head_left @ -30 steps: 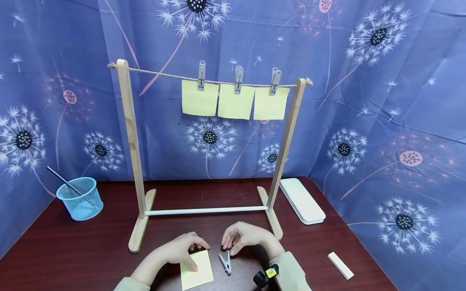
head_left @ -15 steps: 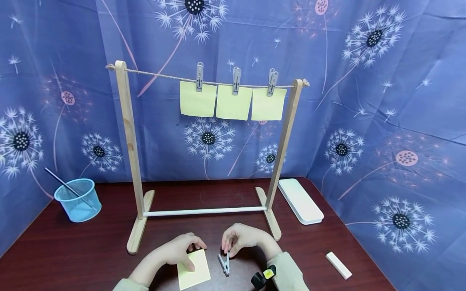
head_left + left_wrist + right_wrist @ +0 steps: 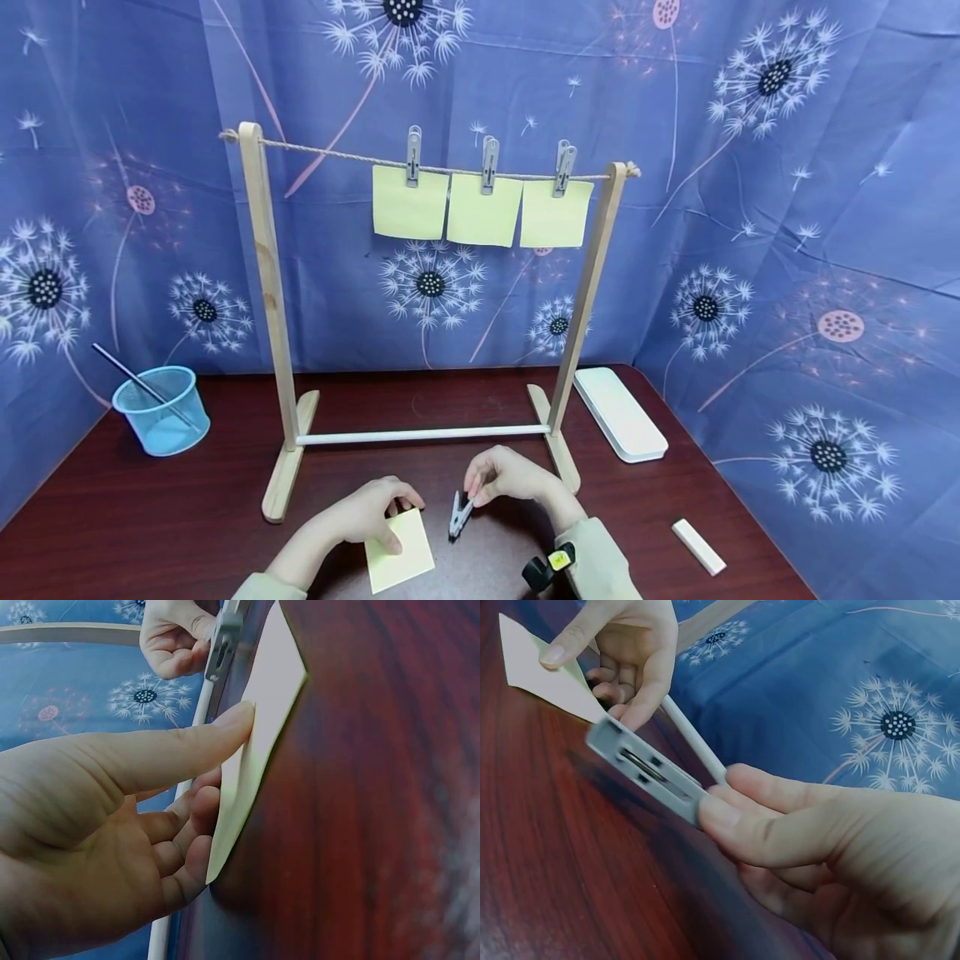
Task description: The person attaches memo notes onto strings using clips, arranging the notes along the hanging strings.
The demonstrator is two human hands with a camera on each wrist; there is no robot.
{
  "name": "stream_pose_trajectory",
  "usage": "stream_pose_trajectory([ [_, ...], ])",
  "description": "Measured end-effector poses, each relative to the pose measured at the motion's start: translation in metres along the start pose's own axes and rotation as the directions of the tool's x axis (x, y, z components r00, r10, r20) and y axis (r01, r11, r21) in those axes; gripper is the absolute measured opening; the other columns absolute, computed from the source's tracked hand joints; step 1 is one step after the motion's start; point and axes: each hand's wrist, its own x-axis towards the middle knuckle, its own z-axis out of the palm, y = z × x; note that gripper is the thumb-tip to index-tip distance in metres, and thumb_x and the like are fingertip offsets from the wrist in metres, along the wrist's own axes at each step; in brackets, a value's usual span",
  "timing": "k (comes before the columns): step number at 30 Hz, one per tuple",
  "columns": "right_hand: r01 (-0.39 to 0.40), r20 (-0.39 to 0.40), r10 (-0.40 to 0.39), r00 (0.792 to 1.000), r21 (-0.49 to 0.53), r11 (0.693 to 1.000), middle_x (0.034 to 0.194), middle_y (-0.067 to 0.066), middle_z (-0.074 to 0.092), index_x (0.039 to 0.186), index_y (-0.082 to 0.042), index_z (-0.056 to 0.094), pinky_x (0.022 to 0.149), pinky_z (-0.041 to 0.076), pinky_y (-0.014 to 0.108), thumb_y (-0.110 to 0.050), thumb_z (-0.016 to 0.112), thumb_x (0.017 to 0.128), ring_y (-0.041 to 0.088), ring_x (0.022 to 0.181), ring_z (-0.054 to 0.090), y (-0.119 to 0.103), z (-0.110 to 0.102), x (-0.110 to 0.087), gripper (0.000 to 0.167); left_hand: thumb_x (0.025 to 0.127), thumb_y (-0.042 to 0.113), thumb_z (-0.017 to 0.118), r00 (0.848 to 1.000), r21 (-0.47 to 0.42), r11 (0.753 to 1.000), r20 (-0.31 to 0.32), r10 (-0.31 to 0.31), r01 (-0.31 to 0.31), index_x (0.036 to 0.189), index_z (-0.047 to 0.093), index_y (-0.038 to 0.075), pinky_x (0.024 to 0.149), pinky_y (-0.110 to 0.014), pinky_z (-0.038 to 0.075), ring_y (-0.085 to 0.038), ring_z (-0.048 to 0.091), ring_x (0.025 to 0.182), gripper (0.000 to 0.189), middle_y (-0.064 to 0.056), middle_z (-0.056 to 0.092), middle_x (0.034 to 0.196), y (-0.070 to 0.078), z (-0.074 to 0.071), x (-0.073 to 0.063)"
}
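Low in the middle of the head view, my left hand (image 3: 375, 515) pinches a yellow sticky note (image 3: 402, 560), thumb on its upper face and fingers under its far edge. In the left wrist view the note (image 3: 271, 697) bends slightly below the thumb. To the right, my right hand (image 3: 504, 477) holds a grey clothespin (image 3: 460, 517) by one handle between thumb and fingertips. The clothespin (image 3: 646, 771) points toward the left hand in the right wrist view, its spring showing. Three more yellow notes (image 3: 484, 210) hang from a rope (image 3: 330, 152), each under a grey clothespin.
A wooden rack (image 3: 272, 292) with a white crossbar (image 3: 427, 436) carries the rope behind the hands. On the left stands a blue mesh pen cup (image 3: 163, 417) with a pen. A white case (image 3: 622, 417) and a small white bar (image 3: 699, 547) lie on the right.
My right hand has moved up and away from me with the clothespin, which has turned and now points more to the lower left. The left hand keeps its hold on the sticky note.
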Motion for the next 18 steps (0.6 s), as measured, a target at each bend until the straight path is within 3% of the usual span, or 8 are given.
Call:
stream_pose_trajectory([
  [6,-0.024,-0.099,0.024,0.995,0.002,1.000,0.084,0.030,0.069,0.090,0.013,0.064,0.066,0.052,0.018,0.012,0.072,0.077,0.005,0.072,0.064,0.0033,-0.0011,-0.0013,0.015,0.055,-0.005,0.086,0.999,-0.002,1.000,-0.029,-0.012,0.012,0.103,0.069,0.003,0.066,-0.022,0.043,-0.007,0.051,0.075,0.052,-0.002,0.058,0.090,-0.0007,-0.0002,0.0003],
  [18,-0.037,-0.083,0.037,0.996,0.000,0.999,0.088,0.028,0.070,0.093,0.012,0.066,0.066,0.051,0.016,0.010,0.073,0.078,0.000,0.073,0.064,0.0094,-0.0038,-0.0026,0.017,0.055,-0.006,0.085,0.999,0.003,1.000,-0.045,-0.026,0.027,0.106,0.067,0.000,0.065,-0.022,0.044,-0.009,0.052,0.075,0.054,-0.003,0.058,0.089,-0.0007,0.0008,0.0000],
])
